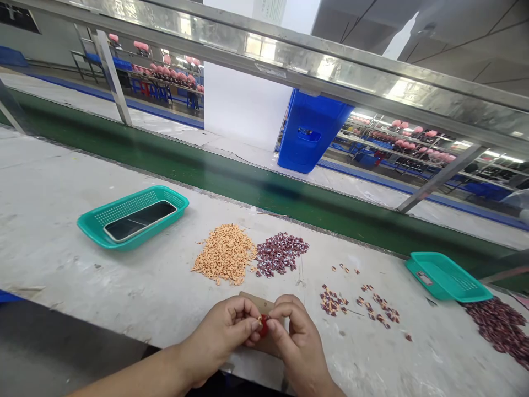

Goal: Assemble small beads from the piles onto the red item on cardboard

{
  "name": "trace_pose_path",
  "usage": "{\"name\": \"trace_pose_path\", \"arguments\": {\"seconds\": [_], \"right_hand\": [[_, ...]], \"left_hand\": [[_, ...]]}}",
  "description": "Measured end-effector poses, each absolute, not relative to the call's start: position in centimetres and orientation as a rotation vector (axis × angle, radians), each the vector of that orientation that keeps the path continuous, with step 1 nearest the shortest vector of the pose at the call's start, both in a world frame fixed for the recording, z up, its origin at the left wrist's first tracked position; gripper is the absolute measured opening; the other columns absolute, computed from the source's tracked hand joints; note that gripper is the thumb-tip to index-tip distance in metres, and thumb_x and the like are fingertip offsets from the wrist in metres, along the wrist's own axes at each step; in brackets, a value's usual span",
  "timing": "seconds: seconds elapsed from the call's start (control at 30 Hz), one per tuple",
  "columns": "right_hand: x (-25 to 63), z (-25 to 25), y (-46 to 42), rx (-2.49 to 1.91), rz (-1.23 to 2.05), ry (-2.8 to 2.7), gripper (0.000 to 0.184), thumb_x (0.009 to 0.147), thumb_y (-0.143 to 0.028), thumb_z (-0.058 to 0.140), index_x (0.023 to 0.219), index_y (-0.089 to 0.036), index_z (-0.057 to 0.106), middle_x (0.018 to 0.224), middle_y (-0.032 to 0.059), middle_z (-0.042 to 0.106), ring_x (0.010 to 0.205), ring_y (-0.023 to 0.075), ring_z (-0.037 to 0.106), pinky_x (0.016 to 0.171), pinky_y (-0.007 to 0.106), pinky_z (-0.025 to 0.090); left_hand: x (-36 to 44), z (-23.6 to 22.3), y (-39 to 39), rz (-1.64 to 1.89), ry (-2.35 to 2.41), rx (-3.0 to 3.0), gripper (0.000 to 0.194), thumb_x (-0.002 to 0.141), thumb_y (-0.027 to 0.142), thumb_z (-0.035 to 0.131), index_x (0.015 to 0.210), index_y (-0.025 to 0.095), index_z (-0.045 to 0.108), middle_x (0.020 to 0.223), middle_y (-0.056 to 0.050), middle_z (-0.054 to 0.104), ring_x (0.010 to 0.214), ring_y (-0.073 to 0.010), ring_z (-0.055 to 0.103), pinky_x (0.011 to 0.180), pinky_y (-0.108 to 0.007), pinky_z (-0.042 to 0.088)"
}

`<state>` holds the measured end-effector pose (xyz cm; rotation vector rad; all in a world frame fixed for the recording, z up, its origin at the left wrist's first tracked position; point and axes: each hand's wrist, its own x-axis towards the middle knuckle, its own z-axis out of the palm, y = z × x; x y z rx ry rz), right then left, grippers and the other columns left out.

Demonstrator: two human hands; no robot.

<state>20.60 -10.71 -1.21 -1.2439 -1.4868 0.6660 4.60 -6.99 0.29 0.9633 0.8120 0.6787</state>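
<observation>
My left hand [225, 330] and my right hand [295, 333] meet at the near edge of the worktable, both pinched on one small dark red piece [263, 325] with a tan bit at its tip. They hover over a brown card [258, 302] lying on the table. Beyond them lie a heap of small tan pieces [225, 255] and, touching it on the right, a heap of dark maroon pieces [281, 253]. Small clusters of joined pieces [333, 302] are scattered to the right of my hands.
A teal basket [95, 226] holding a metal tray [138, 219] sits at the left. A second teal basket [448, 275] sits at the right beside another maroon heap [500, 326]. A green conveyor belt [231, 179] runs behind the table under a steel rail, with a blue crate [309, 132] beyond.
</observation>
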Motion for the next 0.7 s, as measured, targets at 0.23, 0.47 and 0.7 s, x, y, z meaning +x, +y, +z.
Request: {"name": "trace_pose_path", "arguments": {"seconds": [0.23, 0.47, 0.7], "right_hand": [[19.9, -1.2, -10.7, -1.232, 0.678, -1.446, 0.012, 0.081, -0.029, 0.061, 0.071, -0.023, 0.060, 0.074, 0.0008, 0.055, 0.071, 0.0175, 0.054, 0.066, 0.028, 0.043], [19.9, -1.4, -10.7, -1.234, 0.689, -1.441, 0.012, 0.082, -0.030, 0.061, 0.072, -0.023, 0.061, 0.074, 0.0009, 0.056, 0.072, 0.0175, 0.054, 0.066, 0.028, 0.043], [19.6, -1.8, -10.9, -1.202, 0.761, -1.411, 0.012, 0.082, -0.027, 0.060, 0.072, -0.022, 0.060, 0.074, 0.0003, 0.055, 0.072, 0.0163, 0.054, 0.066, 0.027, 0.043]], "left_hand": [[4.6, 0.2, -7.1, 0.704, 0.784, 0.970, 0.037, 0.063, 0.047, 0.076, 0.069, 0.016, 0.056, 0.061, 0.003, 0.057, 0.060, -0.0125, 0.049, 0.061, -0.026, 0.038], [4.6, 0.5, -7.3, 0.722, 0.803, 0.969, 0.036, 0.064, 0.047, 0.076, 0.069, 0.017, 0.057, 0.062, 0.003, 0.057, 0.061, -0.0127, 0.050, 0.062, -0.027, 0.040], [4.4, -0.6, -7.1, 0.763, 0.781, 1.073, 0.028, 0.071, 0.042, 0.072, 0.074, 0.017, 0.059, 0.067, 0.002, 0.058, 0.065, -0.0140, 0.052, 0.065, -0.027, 0.042]]}}
